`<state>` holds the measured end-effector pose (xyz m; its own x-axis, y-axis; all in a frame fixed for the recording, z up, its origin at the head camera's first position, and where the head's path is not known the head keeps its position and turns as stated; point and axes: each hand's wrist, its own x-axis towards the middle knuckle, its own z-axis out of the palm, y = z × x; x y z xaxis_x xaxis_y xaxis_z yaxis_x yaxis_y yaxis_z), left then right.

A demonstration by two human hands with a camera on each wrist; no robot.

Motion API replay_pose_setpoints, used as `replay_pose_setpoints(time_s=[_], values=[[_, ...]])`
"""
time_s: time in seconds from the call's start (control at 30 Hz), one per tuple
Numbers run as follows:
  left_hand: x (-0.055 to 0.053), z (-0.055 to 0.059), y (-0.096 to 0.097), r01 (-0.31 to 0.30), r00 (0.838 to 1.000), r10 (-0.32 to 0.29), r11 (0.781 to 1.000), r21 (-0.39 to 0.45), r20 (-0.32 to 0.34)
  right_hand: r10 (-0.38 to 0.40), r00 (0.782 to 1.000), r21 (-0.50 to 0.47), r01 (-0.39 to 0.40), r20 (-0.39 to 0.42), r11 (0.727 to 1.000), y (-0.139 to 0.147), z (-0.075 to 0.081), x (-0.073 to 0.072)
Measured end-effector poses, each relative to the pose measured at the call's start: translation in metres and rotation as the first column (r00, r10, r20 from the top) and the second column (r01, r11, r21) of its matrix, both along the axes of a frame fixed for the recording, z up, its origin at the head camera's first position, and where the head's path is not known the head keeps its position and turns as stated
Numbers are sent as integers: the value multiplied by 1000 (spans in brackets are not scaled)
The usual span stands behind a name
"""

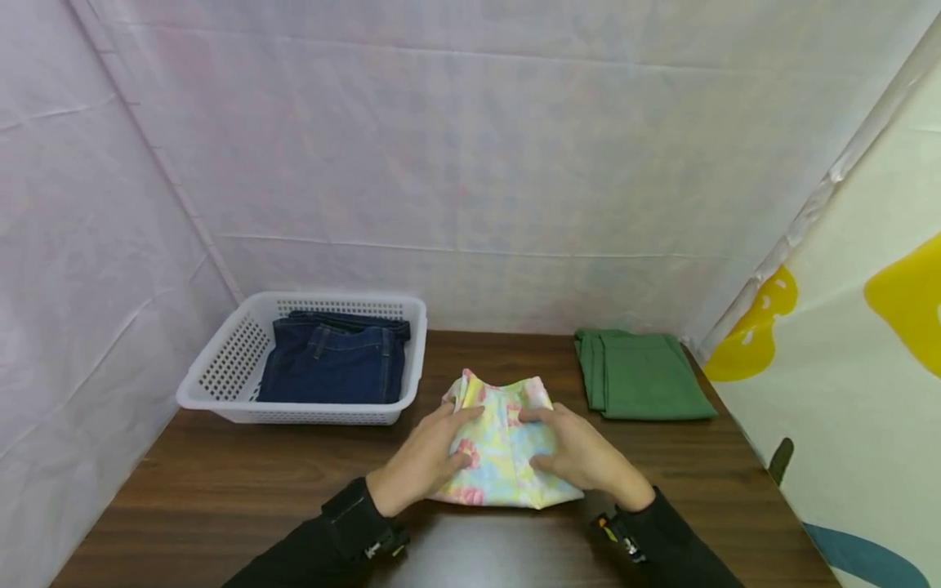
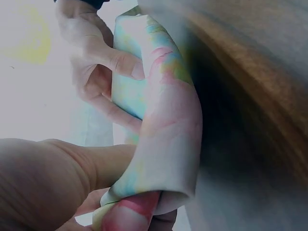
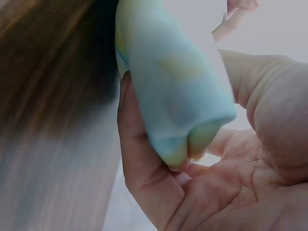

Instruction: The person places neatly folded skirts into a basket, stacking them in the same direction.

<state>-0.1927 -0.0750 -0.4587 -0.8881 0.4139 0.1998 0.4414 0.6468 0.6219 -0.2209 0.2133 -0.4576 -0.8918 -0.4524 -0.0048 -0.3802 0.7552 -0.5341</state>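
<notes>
A folded floral garment [image 1: 507, 457] in yellow, pink and pale blue lies at the middle of the brown table, its near edge seeming slightly raised. My left hand [image 1: 426, 457] holds its left side. In the left wrist view the thumb lies over the cloth [image 2: 168, 120] and other fingers reach beneath the fold. On the opposite side, my right hand [image 1: 584, 453] grips the garment. The right wrist view has its fingers curled under the rolled cloth edge [image 3: 178, 82], with the thumb partly hidden behind it. What kind of garment it is, I cannot tell.
A white plastic basket [image 1: 213, 404] stands at the back left, with folded dark blue jeans [image 1: 338, 363] inside. Folded green cloth [image 1: 647, 376] lies at the back right. White fabric walls [image 1: 470, 163] enclose the table [image 1: 243, 490] behind and at the sides.
</notes>
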Motion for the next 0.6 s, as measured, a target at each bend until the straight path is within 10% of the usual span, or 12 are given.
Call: replay_pose_setpoints(time_s=[0.6], values=[[-10,36,-8,-7,980,-1,999,-38,-201,-21,996,-99,13,-85,995,3,34,-4]])
